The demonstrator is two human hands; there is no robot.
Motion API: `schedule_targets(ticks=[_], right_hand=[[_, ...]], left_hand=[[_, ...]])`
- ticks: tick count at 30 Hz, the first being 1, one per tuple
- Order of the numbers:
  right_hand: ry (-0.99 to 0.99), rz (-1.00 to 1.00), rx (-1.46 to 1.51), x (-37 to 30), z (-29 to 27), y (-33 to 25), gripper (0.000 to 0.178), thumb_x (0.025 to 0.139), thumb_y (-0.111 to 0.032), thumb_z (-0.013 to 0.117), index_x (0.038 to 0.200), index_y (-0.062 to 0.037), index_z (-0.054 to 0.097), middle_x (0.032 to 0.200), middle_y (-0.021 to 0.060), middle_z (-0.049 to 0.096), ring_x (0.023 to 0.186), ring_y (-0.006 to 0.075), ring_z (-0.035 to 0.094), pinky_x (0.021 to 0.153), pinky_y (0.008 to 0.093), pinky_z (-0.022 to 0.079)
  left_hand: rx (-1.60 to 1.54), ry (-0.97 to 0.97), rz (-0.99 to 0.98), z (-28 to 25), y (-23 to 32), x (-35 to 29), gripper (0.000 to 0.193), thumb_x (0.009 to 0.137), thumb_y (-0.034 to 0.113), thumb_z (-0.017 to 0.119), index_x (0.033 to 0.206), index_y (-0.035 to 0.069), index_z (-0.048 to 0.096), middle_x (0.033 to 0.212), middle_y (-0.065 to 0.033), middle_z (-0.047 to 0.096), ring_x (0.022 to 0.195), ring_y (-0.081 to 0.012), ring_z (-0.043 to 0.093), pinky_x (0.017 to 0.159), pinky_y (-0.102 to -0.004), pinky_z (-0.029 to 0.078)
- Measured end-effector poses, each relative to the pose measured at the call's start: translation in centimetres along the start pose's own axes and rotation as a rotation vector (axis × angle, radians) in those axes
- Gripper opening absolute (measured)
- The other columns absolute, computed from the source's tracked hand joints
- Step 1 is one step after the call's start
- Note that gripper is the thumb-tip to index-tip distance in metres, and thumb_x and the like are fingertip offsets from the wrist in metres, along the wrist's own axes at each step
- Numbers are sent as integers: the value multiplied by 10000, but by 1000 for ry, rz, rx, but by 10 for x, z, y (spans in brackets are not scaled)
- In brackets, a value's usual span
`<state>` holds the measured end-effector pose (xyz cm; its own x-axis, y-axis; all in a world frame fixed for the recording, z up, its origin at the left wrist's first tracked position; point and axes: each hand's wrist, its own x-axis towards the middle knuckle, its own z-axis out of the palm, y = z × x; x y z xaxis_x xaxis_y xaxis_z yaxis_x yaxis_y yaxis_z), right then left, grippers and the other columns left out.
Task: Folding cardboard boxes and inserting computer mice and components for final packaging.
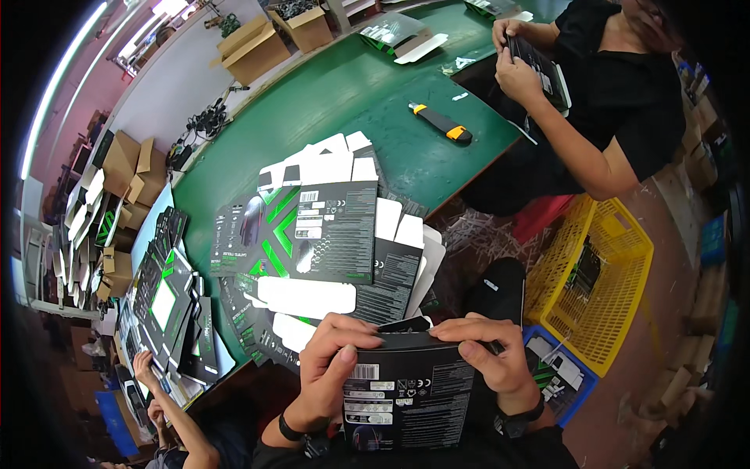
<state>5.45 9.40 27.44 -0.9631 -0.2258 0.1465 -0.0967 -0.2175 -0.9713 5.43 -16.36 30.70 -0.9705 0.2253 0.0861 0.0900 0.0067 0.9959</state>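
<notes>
While left hand (323, 380) and right hand (506, 367) pinch black box (408, 408), flat cartons (337, 234) crowd green table (328, 94).

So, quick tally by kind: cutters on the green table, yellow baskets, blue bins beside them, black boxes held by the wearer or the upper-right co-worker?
Cutter: 1
Yellow basket: 1
Blue bin: 1
Held black boxes: 2 (wearer's box in left hand and right hand; co-worker's box)
Total: 5
</notes>
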Motion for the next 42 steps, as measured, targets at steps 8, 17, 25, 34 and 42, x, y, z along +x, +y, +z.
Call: schedule_targets(ticks=[8, 17, 25, 34, 42], right_hand=[[12, -63, -26, -3, -2, 0, 219, 918, -136, 685, 1054, 21, 752, 1078, 180, 750, 900, 236, 714, 821, 317, 480], [56, -27, -42, -4, 1, 6, 217, 934, -118, 669, 1078, 28, 739, 1064, 171, 750, 955, 235, 713, 853, 312, 531], [166, -11, -73, -10, 1, 21, 181, 935, -86, 658, 1033, 39, 744, 1064, 179, 746, 994, 241, 718, 894, 315, 534], [431, -188, -333, -7, -25, 4, 299, 973, -174, 624, 1189, 29, 670, 1083, 98, 736, 660, 57, 536, 625, 199, 424], [690, -139, -11, -26, -46, -21, 128, 965, -68, 562, 979, 28, 645, 820, 107, 685, 511, 29, 408, 470, 206, 308]], left_hand=[[1, -12, 28, 3, 2, 1, 289, 997, 187, 528, 1035, -34, 711, 1077, -160, 604, 1105, -271, 581, 1003, -392, 432], [35, -3, 15, 4, 1, 0, 263, 987, 176, 545, 991, -31, 708, 1072, -161, 617, 1103, -269, 590, 987, -401, 443], [-9, -139, -225, 0, -6, -15, 761, 897, 136, 660, 1529, 10, 256, 1462, -178, 409, 1350, -257, 423, 1140, -391, 312], [-310, -41, -408, -24, 1, 18, 846, 894, 163, 677, 1578, 91, 184, 1386, -142, 513, 1234, -243, 539, 1041, -388, 443], [-204, 731, -118, -122, -1, 228, 547, 995, 436, 512, 1352, 22, 536, 1393, -189, 550, 1242, -319, 558, 1035, -457, 433]])
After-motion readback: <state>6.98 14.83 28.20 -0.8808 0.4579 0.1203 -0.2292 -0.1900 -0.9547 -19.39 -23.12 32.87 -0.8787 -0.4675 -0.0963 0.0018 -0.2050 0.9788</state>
